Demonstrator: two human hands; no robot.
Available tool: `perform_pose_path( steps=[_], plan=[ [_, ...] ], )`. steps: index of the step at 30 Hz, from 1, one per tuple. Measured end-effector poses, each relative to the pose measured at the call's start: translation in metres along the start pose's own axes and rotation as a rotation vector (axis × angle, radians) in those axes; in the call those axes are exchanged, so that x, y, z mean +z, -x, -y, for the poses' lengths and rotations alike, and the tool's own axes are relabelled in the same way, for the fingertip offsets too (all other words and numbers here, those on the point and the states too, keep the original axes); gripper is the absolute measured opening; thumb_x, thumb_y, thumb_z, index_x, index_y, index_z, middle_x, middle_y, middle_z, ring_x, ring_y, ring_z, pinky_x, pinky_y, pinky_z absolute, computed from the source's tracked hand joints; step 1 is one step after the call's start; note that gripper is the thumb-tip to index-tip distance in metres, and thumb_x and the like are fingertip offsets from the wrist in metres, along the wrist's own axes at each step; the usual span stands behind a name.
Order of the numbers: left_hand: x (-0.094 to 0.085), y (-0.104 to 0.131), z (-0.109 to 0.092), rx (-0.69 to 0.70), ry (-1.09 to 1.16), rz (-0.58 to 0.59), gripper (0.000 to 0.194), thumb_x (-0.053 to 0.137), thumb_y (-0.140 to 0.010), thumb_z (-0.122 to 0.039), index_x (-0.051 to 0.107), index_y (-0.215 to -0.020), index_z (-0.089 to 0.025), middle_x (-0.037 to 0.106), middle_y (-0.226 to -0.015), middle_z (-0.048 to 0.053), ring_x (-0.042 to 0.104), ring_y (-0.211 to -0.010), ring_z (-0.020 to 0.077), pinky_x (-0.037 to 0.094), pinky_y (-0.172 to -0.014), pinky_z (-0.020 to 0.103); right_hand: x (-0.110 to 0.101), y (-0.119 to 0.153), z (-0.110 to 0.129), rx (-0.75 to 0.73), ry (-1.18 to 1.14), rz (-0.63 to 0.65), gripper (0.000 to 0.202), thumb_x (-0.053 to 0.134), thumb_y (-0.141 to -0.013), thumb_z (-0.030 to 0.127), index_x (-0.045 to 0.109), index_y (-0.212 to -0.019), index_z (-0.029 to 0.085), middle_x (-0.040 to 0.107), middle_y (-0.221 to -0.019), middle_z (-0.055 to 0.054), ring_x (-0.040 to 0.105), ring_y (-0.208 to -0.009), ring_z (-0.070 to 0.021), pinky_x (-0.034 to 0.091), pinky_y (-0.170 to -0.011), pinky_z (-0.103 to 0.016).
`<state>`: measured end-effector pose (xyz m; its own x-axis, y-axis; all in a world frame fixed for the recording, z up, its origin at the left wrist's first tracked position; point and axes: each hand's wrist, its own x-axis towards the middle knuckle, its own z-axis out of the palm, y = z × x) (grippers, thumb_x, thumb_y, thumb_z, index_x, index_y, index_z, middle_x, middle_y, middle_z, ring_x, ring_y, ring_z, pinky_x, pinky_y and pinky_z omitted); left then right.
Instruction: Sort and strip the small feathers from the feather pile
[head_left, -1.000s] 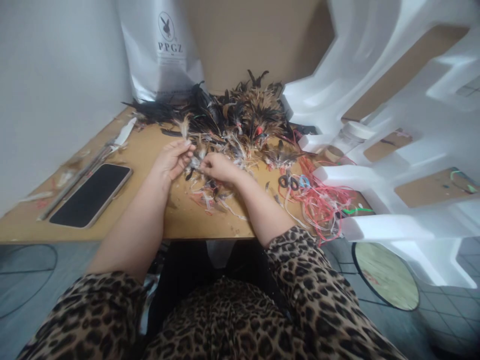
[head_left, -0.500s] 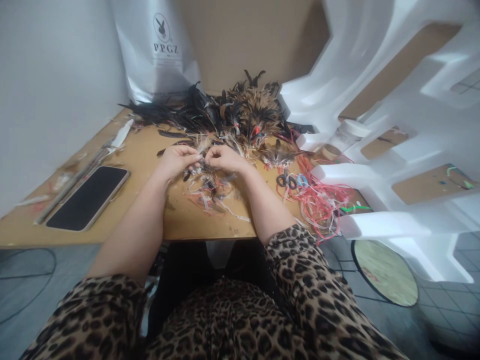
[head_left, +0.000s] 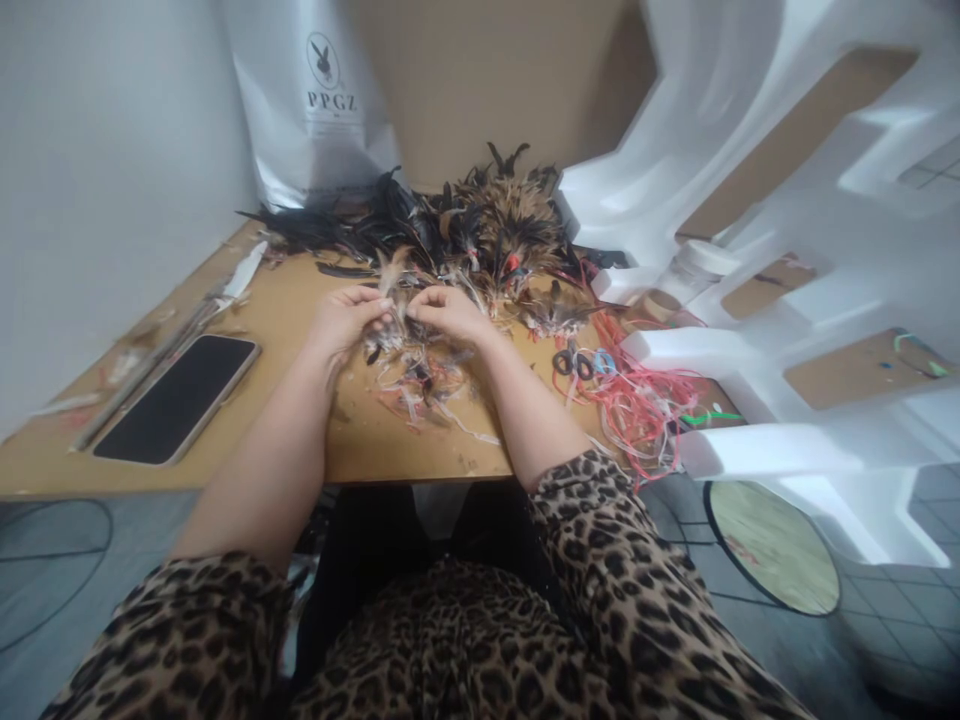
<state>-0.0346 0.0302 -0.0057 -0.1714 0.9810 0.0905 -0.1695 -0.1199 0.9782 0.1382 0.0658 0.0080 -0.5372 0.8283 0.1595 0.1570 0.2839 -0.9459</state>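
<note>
Between thumb and fingers, my left hand (head_left: 346, 322) pinches a light brown feather (head_left: 392, 268) that stands upright above the fingertips. A short gap to the right, my right hand (head_left: 448, 312) is closed in a pinch; what its fingertips hold, if anything, is too small to make out. Beneath both hands lies a heap of feather scraps and pink and white string bits (head_left: 420, 378). Just beyond them rests a big pile of brown feathers (head_left: 517, 215), with long black feathers (head_left: 337, 232) spreading to its left.
A phone (head_left: 176, 398) lies at the left, beside a long thin rod (head_left: 142, 375) and a white feather (head_left: 244, 272). On the right are scissors (head_left: 574, 362), tangled pink string (head_left: 649, 400) and white foam packing (head_left: 750, 450). A white printed bag (head_left: 315, 130) stands behind.
My hands have drawn slightly apart, the left one moving a little left. The light brown feather now shows more upright at the left fingertips.
</note>
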Motion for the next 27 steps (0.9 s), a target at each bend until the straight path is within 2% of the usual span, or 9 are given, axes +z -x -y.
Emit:
perform_pose_path(
  steps=[3, 7, 11, 17, 21, 27],
  plan=[
    [0.001, -0.002, -0.002, 0.01, 0.059, -0.074, 0.009, 0.07, -0.06, -0.015, 0.064, -0.066, -0.012, 0.062, -0.055, 0.002, 0.049, -0.04, 0.004, 0.038, -0.041, 0.013, 0.007, 0.002, 0.004, 0.016, -0.077, -0.03, 0.033, 0.066, -0.064, 0.041, 0.062, -0.078, 0.011, 0.059, -0.066, 0.001, 0.047, -0.059, -0.0062, 0.038, -0.061, -0.02],
    [0.001, -0.004, 0.0, 0.014, 0.068, -0.115, 0.008, 0.069, -0.062, -0.016, 0.064, -0.066, -0.012, 0.062, -0.056, 0.001, 0.05, -0.041, 0.0038, 0.039, -0.042, 0.013, 0.021, 0.002, 0.003, 0.051, -0.128, -0.062, 0.036, 0.069, -0.061, 0.045, 0.062, -0.072, 0.012, 0.058, -0.062, 0.001, 0.046, -0.056, -0.0059, 0.038, -0.059, -0.02],
    [0.004, -0.003, 0.002, 0.024, 0.074, -0.083, 0.009, 0.07, -0.06, -0.014, 0.064, -0.066, -0.012, 0.062, -0.056, 0.002, 0.052, -0.043, 0.0042, 0.041, -0.043, 0.012, 0.028, -0.002, -0.002, 0.082, -0.234, -0.138, 0.027, 0.069, -0.062, 0.036, 0.061, -0.068, 0.011, 0.056, -0.056, 0.003, 0.045, -0.053, -0.0049, 0.037, -0.057, -0.019],
    [0.006, 0.002, 0.0, -0.072, 0.041, -0.074, 0.01, 0.069, -0.061, -0.011, 0.063, -0.069, -0.011, 0.063, -0.057, 0.002, 0.056, -0.047, 0.0058, 0.044, -0.046, 0.013, 0.024, -0.005, -0.003, 0.091, -0.343, -0.218, 0.015, 0.063, -0.066, 0.025, 0.06, -0.071, 0.011, 0.055, -0.054, 0.004, 0.046, -0.051, -0.0047, 0.038, -0.057, -0.019],
    [0.002, 0.001, 0.0, -0.147, 0.069, 0.023, 0.013, 0.07, -0.062, -0.012, 0.064, -0.073, -0.009, 0.065, -0.062, 0.005, 0.059, -0.05, 0.0068, 0.045, -0.047, 0.013, 0.019, -0.004, 0.001, 0.043, -0.238, -0.229, 0.014, 0.062, -0.068, 0.025, 0.06, -0.07, 0.011, 0.055, -0.056, 0.004, 0.044, -0.053, -0.0048, 0.037, -0.058, -0.019],
    [-0.003, 0.002, -0.002, -0.189, 0.161, 0.084, 0.014, 0.069, -0.064, -0.012, 0.064, -0.076, -0.009, 0.07, -0.077, 0.009, 0.065, -0.061, 0.0114, 0.05, -0.05, 0.014, 0.007, 0.001, 0.008, -0.071, -0.035, -0.157, 0.019, 0.061, -0.069, 0.029, 0.06, -0.071, 0.011, 0.055, -0.059, 0.003, 0.042, -0.055, -0.0054, 0.036, -0.059, -0.02]
  ],
)
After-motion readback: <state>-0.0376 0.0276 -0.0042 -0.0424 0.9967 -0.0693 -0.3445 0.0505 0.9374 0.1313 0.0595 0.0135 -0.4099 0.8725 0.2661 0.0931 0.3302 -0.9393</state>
